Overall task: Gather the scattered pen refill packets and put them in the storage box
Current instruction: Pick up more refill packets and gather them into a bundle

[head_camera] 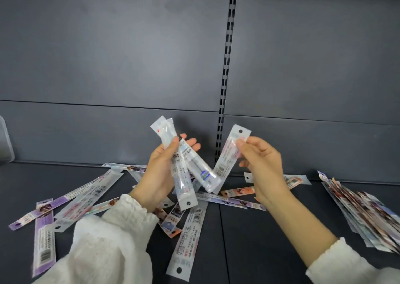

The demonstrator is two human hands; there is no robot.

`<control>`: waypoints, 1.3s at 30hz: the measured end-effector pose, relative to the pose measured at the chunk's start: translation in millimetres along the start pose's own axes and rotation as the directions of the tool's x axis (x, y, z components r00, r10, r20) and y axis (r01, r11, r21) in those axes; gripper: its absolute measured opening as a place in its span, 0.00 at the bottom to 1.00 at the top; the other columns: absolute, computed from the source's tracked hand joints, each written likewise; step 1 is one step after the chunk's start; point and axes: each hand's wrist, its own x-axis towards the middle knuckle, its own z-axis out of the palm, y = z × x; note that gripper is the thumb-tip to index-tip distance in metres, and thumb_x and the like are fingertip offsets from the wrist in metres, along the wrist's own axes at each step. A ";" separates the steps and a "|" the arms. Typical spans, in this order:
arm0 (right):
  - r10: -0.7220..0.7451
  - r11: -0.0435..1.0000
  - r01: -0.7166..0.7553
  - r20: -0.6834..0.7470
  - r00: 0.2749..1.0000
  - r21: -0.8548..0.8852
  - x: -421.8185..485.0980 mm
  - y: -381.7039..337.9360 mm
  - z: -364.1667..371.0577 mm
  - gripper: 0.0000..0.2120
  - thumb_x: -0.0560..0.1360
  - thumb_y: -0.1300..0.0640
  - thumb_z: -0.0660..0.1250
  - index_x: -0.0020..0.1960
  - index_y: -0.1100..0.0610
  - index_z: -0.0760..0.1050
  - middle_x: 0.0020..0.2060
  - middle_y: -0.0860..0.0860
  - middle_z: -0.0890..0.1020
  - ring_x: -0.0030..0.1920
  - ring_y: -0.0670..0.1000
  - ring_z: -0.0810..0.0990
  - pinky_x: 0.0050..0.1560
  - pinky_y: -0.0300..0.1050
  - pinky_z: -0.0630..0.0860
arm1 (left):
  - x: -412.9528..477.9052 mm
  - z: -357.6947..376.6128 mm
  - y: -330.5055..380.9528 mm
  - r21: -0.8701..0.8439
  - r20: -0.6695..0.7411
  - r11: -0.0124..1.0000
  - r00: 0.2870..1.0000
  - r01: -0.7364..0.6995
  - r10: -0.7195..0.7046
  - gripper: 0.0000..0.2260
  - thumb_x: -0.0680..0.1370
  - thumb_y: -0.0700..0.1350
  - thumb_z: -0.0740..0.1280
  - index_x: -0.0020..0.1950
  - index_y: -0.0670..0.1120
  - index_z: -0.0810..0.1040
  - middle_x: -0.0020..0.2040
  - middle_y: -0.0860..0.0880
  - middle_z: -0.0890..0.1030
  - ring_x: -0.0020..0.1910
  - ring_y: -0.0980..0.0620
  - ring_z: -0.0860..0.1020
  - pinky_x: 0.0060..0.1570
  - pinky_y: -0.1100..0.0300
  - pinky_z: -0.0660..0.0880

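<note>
My left hand grips a small bunch of clear pen refill packets, fanned out above the shelf. My right hand pinches one more packet near its top, its lower end touching the bunch. Several other packets lie scattered flat on the dark shelf below and to the left. A clear plastic box shows partly at the far left edge; I cannot tell if it is the storage box.
A neat overlapping pile of packets lies at the right side of the shelf. A dark grey back panel with a slotted upright rises behind. A seam splits the shelf surface down the middle.
</note>
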 end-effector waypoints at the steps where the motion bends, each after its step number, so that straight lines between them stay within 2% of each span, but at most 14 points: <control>1: -0.020 1.000 0.020 -0.021 1.000 0.021 2.6 -3.8 -3.1 0.05 0.75 0.63 0.68 0.43 0.55 0.80 0.33 0.47 0.85 0.34 0.45 0.78 0.33 0.38 0.72 | 0.7 -4.0 0.0 0.025 -0.027 1.000 1.000 0.012 -0.012 0.08 0.81 0.45 0.61 0.54 0.44 0.78 0.43 0.47 0.84 0.43 0.50 0.84 0.48 0.53 0.80; 3: -0.045 0.999 0.046 -0.040 0.998 0.029 5.8 -9.5 -8.1 0.05 0.76 0.62 0.68 0.44 0.55 0.80 0.34 0.48 0.85 0.35 0.46 0.79 0.33 0.37 0.73 | 0.2 -7.0 -2.9 0.107 -0.045 0.992 0.997 0.061 -0.057 0.08 0.80 0.44 0.62 0.54 0.42 0.78 0.35 0.47 0.78 0.34 0.52 0.80 0.42 0.57 0.80; 5: -0.054 0.998 0.056 -0.045 0.997 0.023 7.2 -12.3 -11.0 0.05 0.76 0.61 0.67 0.44 0.53 0.80 0.35 0.47 0.85 0.35 0.45 0.79 0.33 0.37 0.74 | -2.1 -3.8 -6.8 0.170 -0.013 0.979 0.993 0.114 -0.113 0.09 0.80 0.45 0.63 0.55 0.41 0.78 0.35 0.47 0.77 0.31 0.52 0.79 0.39 0.58 0.80; 7: -0.047 0.999 0.048 -0.047 0.998 0.020 7.7 -11.6 -11.8 0.06 0.76 0.61 0.67 0.43 0.53 0.80 0.35 0.47 0.85 0.33 0.44 0.79 0.32 0.36 0.74 | -5.5 3.3 -8.3 0.178 0.039 0.970 0.984 0.167 -0.176 0.09 0.79 0.44 0.63 0.54 0.40 0.78 0.40 0.44 0.82 0.36 0.50 0.82 0.39 0.58 0.81; 9: -0.014 1.000 0.014 0.004 1.000 -0.014 6.4 -7.0 -9.2 0.05 0.76 0.62 0.68 0.44 0.55 0.80 0.34 0.48 0.84 0.32 0.46 0.78 0.33 0.38 0.73 | -11.4 11.5 -8.5 0.151 0.128 0.956 0.954 0.251 -0.271 0.11 0.80 0.44 0.62 0.54 0.39 0.78 0.49 0.40 0.84 0.45 0.47 0.85 0.44 0.56 0.82; 12: 0.025 0.986 -0.002 0.135 0.991 -0.168 -0.7 4.9 0.1 0.03 0.75 0.60 0.69 0.46 0.57 0.81 0.36 0.51 0.85 0.34 0.46 0.80 0.34 0.37 0.75 | -20.8 20.0 -12.3 0.181 0.274 0.917 0.878 0.354 -0.393 0.16 0.80 0.48 0.61 0.59 0.38 0.79 0.52 0.41 0.84 0.48 0.45 0.83 0.49 0.51 0.81; 14: -0.010 0.974 0.039 0.129 0.992 -0.225 -3.6 11.6 4.4 0.03 0.75 0.60 0.70 0.46 0.56 0.82 0.40 0.51 0.86 0.40 0.48 0.83 0.41 0.40 0.79 | -23.9 21.4 -17.8 0.177 0.317 0.914 0.858 0.365 -0.404 0.17 0.80 0.49 0.61 0.63 0.40 0.78 0.54 0.40 0.82 0.51 0.43 0.82 0.55 0.47 0.79; 17: -0.067 0.956 0.089 0.087 0.994 -0.281 -3.1 16.4 3.5 0.03 0.74 0.60 0.70 0.45 0.53 0.82 0.40 0.51 0.86 0.42 0.50 0.84 0.46 0.45 0.81 | -25.6 22.2 -23.7 0.150 0.275 0.921 0.880 0.359 -0.388 0.16 0.80 0.48 0.62 0.63 0.41 0.78 0.56 0.39 0.82 0.53 0.42 0.81 0.55 0.47 0.79; 24: 0.012 0.969 -0.001 0.043 0.999 -0.246 -0.6 22.4 0.9 0.01 0.73 0.61 0.71 0.43 0.57 0.82 0.38 0.52 0.86 0.38 0.48 0.84 0.41 0.43 0.81 | -27.5 25.1 -33.1 0.217 0.174 0.940 0.937 0.263 -0.303 0.12 0.80 0.44 0.62 0.62 0.48 0.77 0.49 0.46 0.85 0.45 0.50 0.84 0.42 0.55 0.81; 28: 0.065 0.971 -0.044 0.080 0.995 -0.234 -0.7 21.6 3.4 0.03 0.74 0.58 0.71 0.47 0.55 0.80 0.40 0.51 0.84 0.39 0.45 0.83 0.37 0.35 0.77 | -30.4 27.2 -36.9 0.306 0.218 0.935 0.943 0.177 -0.250 0.13 0.81 0.44 0.60 0.64 0.49 0.75 0.48 0.48 0.85 0.46 0.52 0.84 0.42 0.61 0.79; 30: 0.125 0.964 -0.098 0.096 0.987 -0.246 0.4 20.0 4.0 0.08 0.73 0.54 0.71 0.52 0.51 0.78 0.45 0.50 0.84 0.42 0.43 0.81 0.36 0.31 0.74 | -32.5 28.6 -37.2 0.408 0.248 0.905 0.940 0.118 -0.234 0.13 0.81 0.44 0.61 0.65 0.48 0.74 0.42 0.53 0.84 0.42 0.56 0.83 0.41 0.64 0.78; 32: 0.180 0.952 -0.142 0.121 0.976 -0.272 1.4 18.6 3.2 0.12 0.71 0.53 0.73 0.54 0.51 0.77 0.47 0.50 0.83 0.44 0.44 0.81 0.36 0.33 0.74 | -34.2 29.6 -38.2 0.482 0.270 0.872 0.933 0.083 -0.237 0.12 0.80 0.43 0.62 0.64 0.46 0.73 0.38 0.54 0.83 0.37 0.57 0.81 0.38 0.64 0.77; 36: 0.255 0.930 -0.202 0.140 0.957 -0.307 2.5 19.0 -1.1 0.08 0.70 0.61 0.74 0.49 0.56 0.79 0.41 0.50 0.84 0.41 0.47 0.81 0.36 0.37 0.74 | -35.7 29.1 -42.4 0.499 0.292 0.855 0.900 0.145 -0.323 0.15 0.78 0.44 0.65 0.64 0.45 0.69 0.33 0.49 0.78 0.30 0.52 0.78 0.34 0.56 0.79; 39: 0.276 0.931 -0.238 0.107 0.955 -0.277 4.4 19.8 -5.0 0.08 0.71 0.61 0.74 0.49 0.57 0.81 0.41 0.52 0.84 0.41 0.48 0.81 0.42 0.41 0.76 | -36.1 30.0 -42.9 0.491 0.261 0.850 0.897 0.194 -0.356 0.19 0.76 0.52 0.65 0.64 0.46 0.69 0.33 0.50 0.77 0.28 0.53 0.75 0.29 0.58 0.77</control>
